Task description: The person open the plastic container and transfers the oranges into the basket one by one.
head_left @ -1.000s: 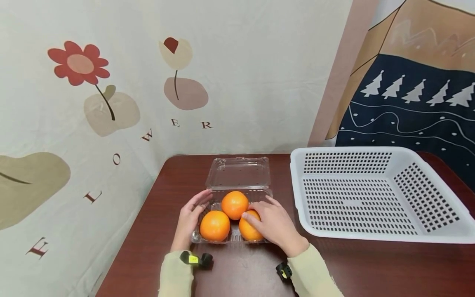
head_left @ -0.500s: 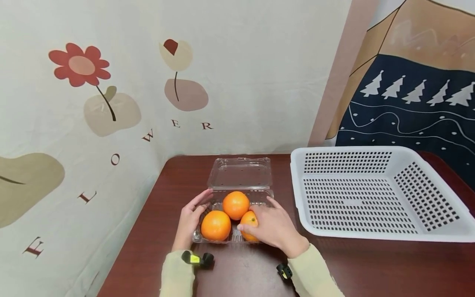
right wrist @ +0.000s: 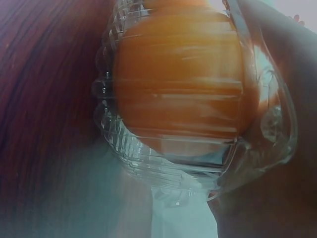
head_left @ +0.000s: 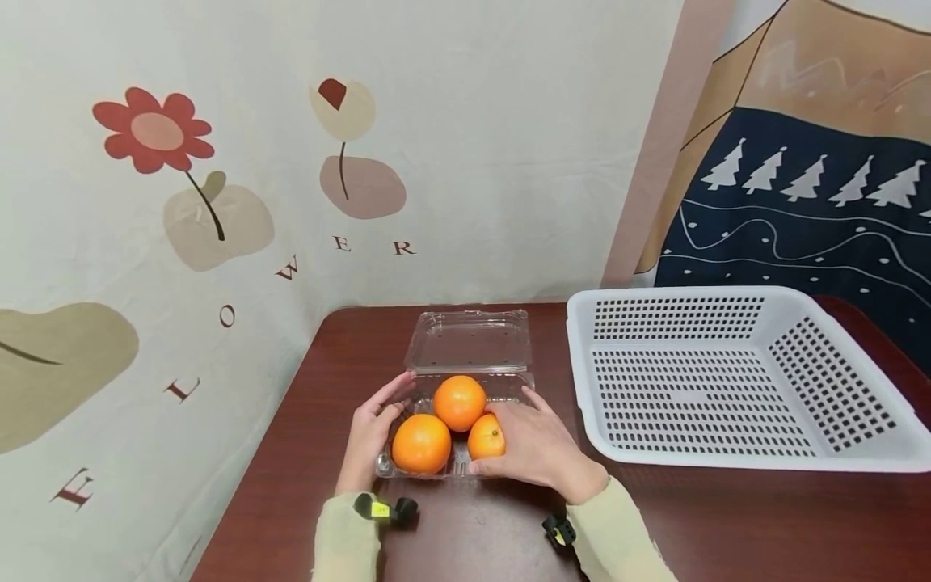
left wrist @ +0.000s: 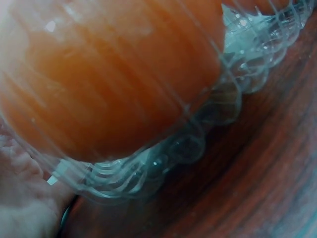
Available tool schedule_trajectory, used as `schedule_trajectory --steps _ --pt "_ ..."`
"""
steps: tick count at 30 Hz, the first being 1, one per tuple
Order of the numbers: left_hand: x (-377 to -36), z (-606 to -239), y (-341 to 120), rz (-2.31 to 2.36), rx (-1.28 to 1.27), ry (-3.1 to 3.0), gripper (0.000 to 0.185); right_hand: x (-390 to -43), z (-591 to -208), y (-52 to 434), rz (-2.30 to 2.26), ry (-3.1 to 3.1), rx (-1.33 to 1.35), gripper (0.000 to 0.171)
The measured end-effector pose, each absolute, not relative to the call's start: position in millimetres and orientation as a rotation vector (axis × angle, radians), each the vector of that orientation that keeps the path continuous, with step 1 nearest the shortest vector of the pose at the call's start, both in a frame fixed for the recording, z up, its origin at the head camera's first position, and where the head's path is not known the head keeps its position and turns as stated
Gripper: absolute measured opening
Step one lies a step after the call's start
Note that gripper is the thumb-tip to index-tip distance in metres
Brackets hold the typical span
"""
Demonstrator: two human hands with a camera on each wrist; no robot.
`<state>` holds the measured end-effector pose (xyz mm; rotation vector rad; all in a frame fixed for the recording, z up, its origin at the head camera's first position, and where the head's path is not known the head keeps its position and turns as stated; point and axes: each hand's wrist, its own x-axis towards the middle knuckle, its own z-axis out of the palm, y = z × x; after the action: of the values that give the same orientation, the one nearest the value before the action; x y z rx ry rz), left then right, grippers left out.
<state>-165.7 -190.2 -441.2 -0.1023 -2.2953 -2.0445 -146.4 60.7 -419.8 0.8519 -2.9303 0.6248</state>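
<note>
Your dark wooden table (head_left: 691,525) runs up to a cream wall cloth (head_left: 473,121) printed with a red flower and the scattered letters "F L O W E R"; a second hanging (head_left: 800,186) with white fir trees on navy covers the back right. The white perforated basket (head_left: 735,380) takes up the table's right half, standing close beside the fruit box but apart from it.

Near the middle of the table, towards its front edge, sits a clear plastic clamshell box (head_left: 458,465) with its lid (head_left: 469,341) folded flat back towards the far edge. Three oranges lie in it: the back orange (head_left: 459,402), the front left orange (head_left: 421,443) and the front right orange (head_left: 486,436), all crowded together (the wrist views show only orange blur behind ribbed plastic).

Your left hand (head_left: 367,440) lies along the box's left wall, fingers fairly straight, touching the plastic. Your right hand (head_left: 534,444) curls round the front right orange from its right side, thumb at the front, holding it inside the box.
</note>
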Motion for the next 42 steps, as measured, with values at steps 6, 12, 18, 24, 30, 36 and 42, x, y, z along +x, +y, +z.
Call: schedule_trajectory --steps 6,12,18,24,30,36,42 --pt "-165 -437 -188 -2.036 -0.084 -2.299 0.042 -148 -420 61 0.631 -2.924 0.845 0.08" --pt "-165 -437 -187 -2.044 -0.038 -2.303 0.041 -150 -423 60 0.651 -2.898 0.835 0.076" --pt "-170 -453 -194 -2.025 -0.019 -2.317 0.041 -151 -425 59 0.64 -2.895 0.822 0.074" --pt "-174 -465 -196 -1.99 -0.06 -2.302 0.041 -151 -423 60 0.713 -2.903 0.809 0.073" --pt "-172 -457 -195 -2.018 -0.059 -2.307 0.041 -154 -424 65 0.813 -2.883 0.859 0.071" --pt "-167 -442 -190 -2.051 -0.056 -2.3 0.041 -155 -422 69 0.876 -2.864 0.888 0.066" --pt "-169 -447 -192 -2.036 -0.068 -2.31 0.04 -154 -419 70 0.895 -2.863 0.904 0.06"
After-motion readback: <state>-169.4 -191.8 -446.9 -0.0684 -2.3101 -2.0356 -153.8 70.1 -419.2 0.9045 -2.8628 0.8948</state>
